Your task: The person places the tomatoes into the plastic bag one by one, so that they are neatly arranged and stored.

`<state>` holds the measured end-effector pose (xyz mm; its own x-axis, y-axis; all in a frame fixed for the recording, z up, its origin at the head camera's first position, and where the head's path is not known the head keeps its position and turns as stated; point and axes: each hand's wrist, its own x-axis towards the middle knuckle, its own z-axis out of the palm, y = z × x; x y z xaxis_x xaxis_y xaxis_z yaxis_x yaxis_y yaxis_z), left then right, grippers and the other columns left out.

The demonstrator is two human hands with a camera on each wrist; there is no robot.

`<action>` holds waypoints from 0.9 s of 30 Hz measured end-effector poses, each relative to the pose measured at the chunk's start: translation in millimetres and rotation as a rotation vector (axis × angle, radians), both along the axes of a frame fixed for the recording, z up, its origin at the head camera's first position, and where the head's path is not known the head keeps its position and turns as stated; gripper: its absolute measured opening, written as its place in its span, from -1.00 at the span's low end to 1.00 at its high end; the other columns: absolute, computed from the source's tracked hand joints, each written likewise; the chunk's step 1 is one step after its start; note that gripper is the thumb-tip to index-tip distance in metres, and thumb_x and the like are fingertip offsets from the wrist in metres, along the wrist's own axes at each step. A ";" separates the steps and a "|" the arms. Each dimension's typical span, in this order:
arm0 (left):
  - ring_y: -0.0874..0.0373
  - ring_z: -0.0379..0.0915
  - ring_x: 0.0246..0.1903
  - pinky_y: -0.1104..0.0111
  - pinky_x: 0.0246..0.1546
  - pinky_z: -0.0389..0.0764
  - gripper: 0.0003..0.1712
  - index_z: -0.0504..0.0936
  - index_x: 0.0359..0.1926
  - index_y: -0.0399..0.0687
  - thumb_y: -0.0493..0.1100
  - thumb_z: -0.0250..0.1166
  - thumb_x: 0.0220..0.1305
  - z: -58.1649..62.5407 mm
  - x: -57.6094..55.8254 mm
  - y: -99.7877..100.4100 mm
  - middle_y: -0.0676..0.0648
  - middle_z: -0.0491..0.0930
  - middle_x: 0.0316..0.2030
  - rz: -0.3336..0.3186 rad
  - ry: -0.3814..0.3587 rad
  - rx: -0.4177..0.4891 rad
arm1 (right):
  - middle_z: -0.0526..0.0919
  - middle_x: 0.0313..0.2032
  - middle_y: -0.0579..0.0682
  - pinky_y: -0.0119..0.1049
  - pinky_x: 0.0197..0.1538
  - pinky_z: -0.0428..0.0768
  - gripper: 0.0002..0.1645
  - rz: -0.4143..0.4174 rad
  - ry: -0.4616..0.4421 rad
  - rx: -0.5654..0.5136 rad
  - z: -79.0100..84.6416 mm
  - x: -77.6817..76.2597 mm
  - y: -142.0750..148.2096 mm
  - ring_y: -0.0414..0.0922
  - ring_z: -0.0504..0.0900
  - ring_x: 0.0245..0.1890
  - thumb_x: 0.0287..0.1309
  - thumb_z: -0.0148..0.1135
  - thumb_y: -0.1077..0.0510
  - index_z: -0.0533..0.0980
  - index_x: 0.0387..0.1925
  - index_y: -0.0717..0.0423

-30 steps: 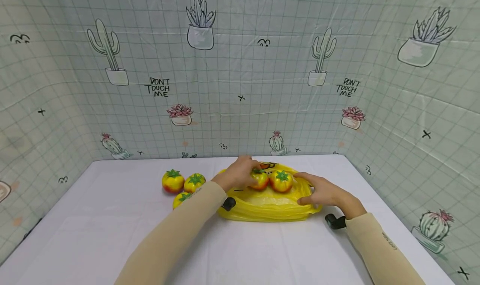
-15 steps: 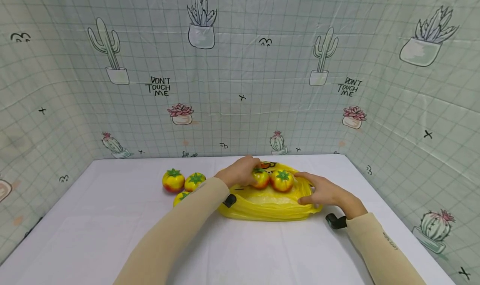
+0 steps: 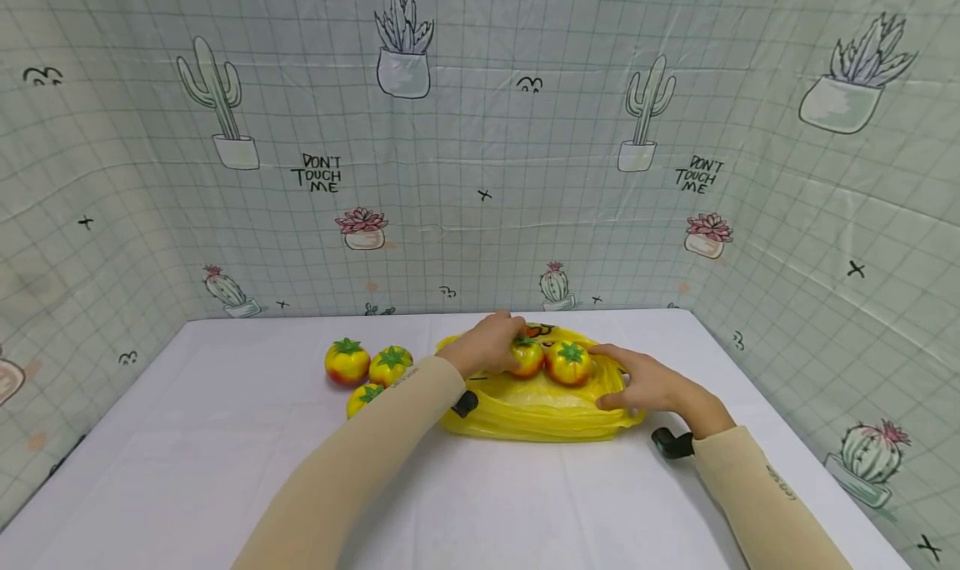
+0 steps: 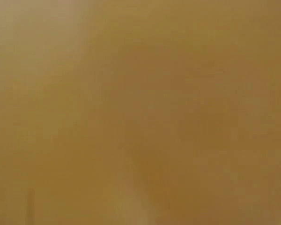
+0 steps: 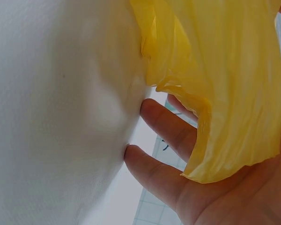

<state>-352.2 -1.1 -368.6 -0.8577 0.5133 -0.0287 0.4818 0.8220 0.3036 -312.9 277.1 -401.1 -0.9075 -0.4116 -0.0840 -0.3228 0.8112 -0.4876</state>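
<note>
In the head view a yellow plastic bag point(image 3: 547, 424) lies spread on the table. Two yellow-red tomatoes with green tops rest against its upper surface. My left hand point(image 3: 491, 342) grips the left tomato point(image 3: 529, 360) from above, hiding part of it. Beside it, the right tomato point(image 3: 569, 365) sits close to the index finger of my right hand point(image 3: 647, 381). That hand rests at the bag's right end, thumb and index apart. The right wrist view shows bag film point(image 5: 239, 89) draped over the palm, with straight fingers point(image 5: 152, 171) touching the tablecloth. The left wrist view is only a brownish blur.
Several other tomatoes lie left of the bag: a back-left tomato point(image 3: 347, 362), one beside it point(image 3: 390, 366), and a front one point(image 3: 363, 398) partly behind my left sleeve point(image 3: 375, 453). A patterned cloth wall point(image 3: 480, 137) bounds the white table point(image 3: 187, 453) behind and at the sides.
My left hand has shifted slightly to the right, and the two tomatoes on the bag have moved right with it. My right hand and the other tomatoes stay where they were.
</note>
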 end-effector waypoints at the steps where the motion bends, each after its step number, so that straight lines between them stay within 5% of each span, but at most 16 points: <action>1: 0.12 0.36 -0.05 0.30 0.11 0.41 -0.44 0.49 0.11 -0.03 -0.03 0.43 0.09 0.5 0.5 -0.2 -0.06 0.40 -0.04 0.000 0.000 0.000 | 0.25 0.36 0.13 0.34 0.21 0.18 0.02 0.000 0.002 0.000 0.2 0.1 0.0 0.22 0.22 0.32 -0.12 0.39 -0.19 0.20 0.39 -0.09; 16: 0.07 0.36 0.04 0.23 0.14 0.41 -0.47 0.50 0.10 -0.09 -0.07 0.41 0.12 12.5 12.7 -25.3 -0.08 0.44 0.06 0.007 -0.005 0.068 | 0.25 0.36 0.14 0.34 0.21 0.20 0.02 -0.016 -0.008 0.001 -0.9 1.2 0.6 0.22 0.24 0.29 -0.12 0.39 -0.20 0.20 0.39 -0.10; 27: 0.01 0.37 0.04 0.15 0.13 0.41 -0.48 0.49 0.10 -0.16 -0.08 0.39 0.15 23.3 36.1 -58.2 -0.16 0.44 0.07 0.019 0.023 0.170 | 0.26 0.35 0.14 0.34 0.21 0.19 0.01 0.000 0.012 0.008 -0.8 1.1 -0.2 0.22 0.24 0.30 -0.11 0.38 -0.19 0.20 0.38 -0.09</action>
<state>-316.1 -59.3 -345.3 -0.8667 0.4929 0.0767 0.4751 0.7688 0.4281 -311.7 276.9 -401.9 -0.9086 -0.4106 -0.0769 -0.3281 0.8153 -0.4771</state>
